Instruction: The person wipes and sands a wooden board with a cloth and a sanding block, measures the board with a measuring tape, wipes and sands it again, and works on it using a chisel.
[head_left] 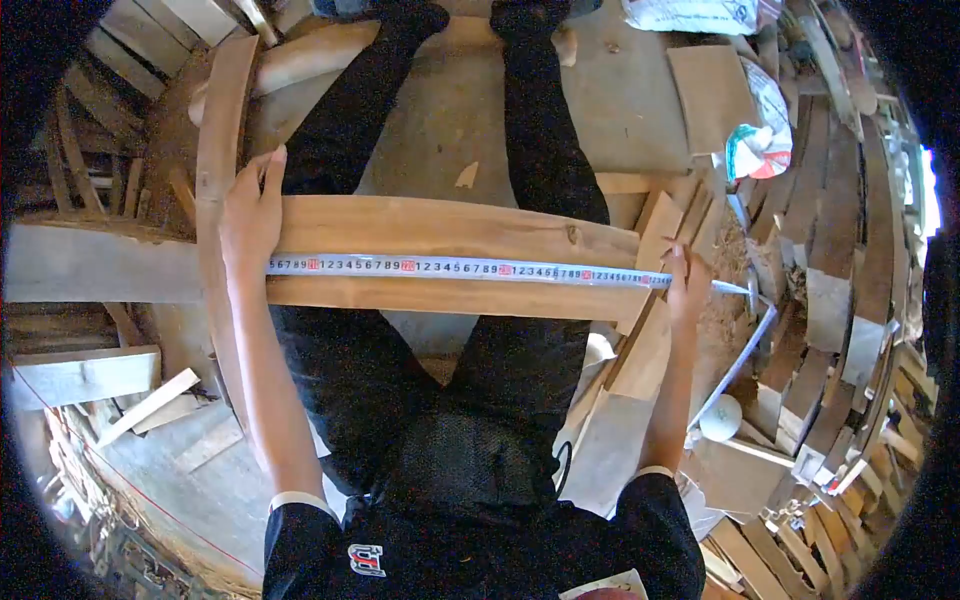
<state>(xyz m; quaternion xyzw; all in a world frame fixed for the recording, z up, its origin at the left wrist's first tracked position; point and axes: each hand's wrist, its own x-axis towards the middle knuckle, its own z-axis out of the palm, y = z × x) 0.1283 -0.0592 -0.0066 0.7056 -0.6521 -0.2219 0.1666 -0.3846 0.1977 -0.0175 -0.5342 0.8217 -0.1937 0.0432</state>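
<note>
A light wooden board (430,222) lies across my thighs. Along it stretches a white tape measure (450,268) with black numbers and red marks, its printed face up. My left hand (250,215) is closed about the board's left end, where a long upright plank (225,120) crosses it. Some fingers are hidden, and the tape disappears under that wrist. At the right end, my right hand (687,280) pinches the tape between thumb and fingers. Past this hand the loose tape bends and hangs down beside the wood.
Stacked planks (830,230) fill the right side. A pale board (100,262) extends to the left, with offcuts (150,405) below it. A white-and-coloured bag (760,150), a brown cardboard piece (712,100) and a whitish round object (720,417) lie to my right. Several wood strips (655,340) lean near my right knee.
</note>
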